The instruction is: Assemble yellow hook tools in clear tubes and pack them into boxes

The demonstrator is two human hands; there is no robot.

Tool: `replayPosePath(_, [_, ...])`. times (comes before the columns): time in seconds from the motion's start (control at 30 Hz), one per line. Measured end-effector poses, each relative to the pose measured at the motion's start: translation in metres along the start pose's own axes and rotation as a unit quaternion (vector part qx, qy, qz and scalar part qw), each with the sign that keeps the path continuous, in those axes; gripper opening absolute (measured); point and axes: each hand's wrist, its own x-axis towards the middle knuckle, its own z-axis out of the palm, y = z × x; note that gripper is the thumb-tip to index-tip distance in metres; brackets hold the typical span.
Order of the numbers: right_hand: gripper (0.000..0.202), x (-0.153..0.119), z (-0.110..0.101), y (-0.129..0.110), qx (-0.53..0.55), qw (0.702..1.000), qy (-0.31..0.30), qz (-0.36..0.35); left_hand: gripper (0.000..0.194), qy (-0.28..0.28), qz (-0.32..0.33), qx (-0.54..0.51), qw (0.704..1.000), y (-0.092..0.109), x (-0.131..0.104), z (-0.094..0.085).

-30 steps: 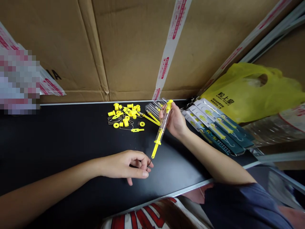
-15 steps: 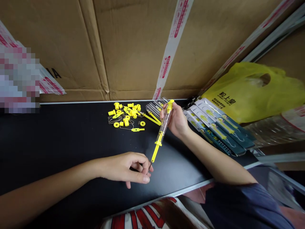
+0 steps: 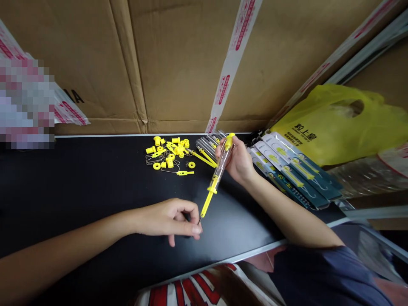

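Note:
A clear-tubed spring scale (image 3: 219, 168) with yellow end pieces slants over the black table. My right hand (image 3: 239, 161) is closed around its upper tube, just below the yellow cap. A yellow bar sticks out of the lower end, with a thin metal hook (image 3: 199, 220) at its tip. My left hand (image 3: 178, 219) pinches that hook between thumb and fingers; the fingers hide most of it. Behind the scale lie several more clear tubes (image 3: 206, 146) with yellow bars. Left of them is a loose pile of yellow plastic parts (image 3: 170, 157), wire hooks and small springs.
Boxed spring scales (image 3: 287, 165) lie stacked at the right, beside a yellow plastic bag (image 3: 338, 123). Large cardboard boxes (image 3: 178, 63) wall off the back of the black table (image 3: 79, 178). A metal edge (image 3: 248, 255) runs along its front.
My left thumb and fingers have closed in on the hook, and the left hand has risen slightly. The right hand keeps its hold on the spring scale. The view has shifted a little.

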Motion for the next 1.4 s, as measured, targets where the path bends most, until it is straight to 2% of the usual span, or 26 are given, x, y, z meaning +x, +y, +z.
replayPosePath(0.03, [0.032,0.000,0.000,0.000,0.001,1.000,-0.003,0.006,0.027,0.037,0.009,-0.009,0.999,-0.001,0.002,-0.002])
replayPosePath(0.13, [0.032,-0.005,0.005,0.004,0.010,0.999,-0.039,0.027,0.031,0.205,0.024,-0.034,0.978,-0.004,0.008,-0.011])
replayPosePath(0.2, [0.030,-0.011,0.010,0.008,0.020,0.997,-0.067,0.036,0.032,0.256,0.024,-0.025,0.966,-0.007,0.010,-0.017])
replayPosePath(0.33, [0.027,-0.027,0.019,0.017,0.026,0.990,-0.127,0.058,0.035,0.292,0.043,0.083,0.952,-0.010,0.009,-0.022])
replayPosePath(0.5, [0.026,-0.040,0.028,0.023,0.010,0.977,-0.196,0.088,0.029,0.328,0.055,0.260,0.906,-0.009,0.005,-0.019])
replayPosePath(0.6, [0.033,-0.034,0.024,0.012,-0.077,0.973,-0.208,0.058,0.022,0.343,0.058,0.338,0.874,-0.005,0.003,-0.020])
replayPosePath(0.67, [0.039,-0.025,0.012,-0.004,-0.199,0.961,-0.193,0.008,0.022,0.366,0.065,0.351,0.860,-0.004,0.003,-0.021])
replayPosePath(0.7, [0.040,-0.020,0.004,-0.014,-0.284,0.945,-0.157,-0.042,0.022,0.376,0.070,0.346,0.857,-0.004,0.003,-0.022])
replayPosePath(0.73, [0.041,-0.015,-0.007,-0.025,-0.384,0.911,-0.107,-0.104,0.023,0.382,0.076,0.338,0.857,-0.004,0.003,-0.023])
replayPosePath(0.77, [0.044,-0.010,-0.019,-0.036,-0.494,0.853,-0.048,-0.160,0.024,0.386,0.081,0.328,0.858,-0.004,0.003,-0.023])
replayPosePath(0.8, [0.044,-0.006,-0.032,-0.047,-0.597,0.780,0.015,-0.189,0.025,0.386,0.086,0.319,0.861,-0.005,0.003,-0.024])
replayPosePath(0.87, [0.039,0.000,-0.058,-0.065,-0.746,0.629,0.127,-0.175,0.026,0.381,0.090,0.302,0.869,-0.006,0.004,-0.024])
replayPosePath(0.9, [0.038,0.002,-0.071,-0.072,-0.791,0.573,0.162,-0.139,0.026,0.378,0.089,0.295,0.873,-0.006,0.005,-0.024])
replayPosePath(0.93, [0.038,0.003,-0.081,-0.077,-0.821,0.532,0.185,-0.095,0.026,0.374,0.088,0.289,0.877,-0.007,0.005,-0.024])
replayPosePath(0.97, [0.040,0.003,-0.090,-0.081,-0.839,0.505,0.196,-0.047,0.026,0.371,0.087,0.285,0.880,-0.007,0.005,-0.024])
replayPosePath(1.0, [0.042,0.004,-0.097,-0.083,-0.849,0.489,0.200,0.001,0.026,0.369,0.087,0.281,0.881,-0.007,0.005,-0.024])
replayPosePath(1.07, [0.045,0.003,-0.104,-0.086,-0.851,0.484,0.187,0.078,0.026,0.368,0.087,0.276,0.884,-0.008,0.005,-0.023])
replayPosePath(1.13, [0.044,0.003,-0.106,-0.087,-0.848,0.485,0.176,0.120,0.025,0.368,0.087,0.273,0.885,-0.008,0.005,-0.023])
replayPosePath(1.4, [0.035,0.006,-0.099,-0.087,-0.853,0.464,0.193,0.145,0.024,0.360,0.085,0.279,0.887,-0.006,0.004,-0.022])
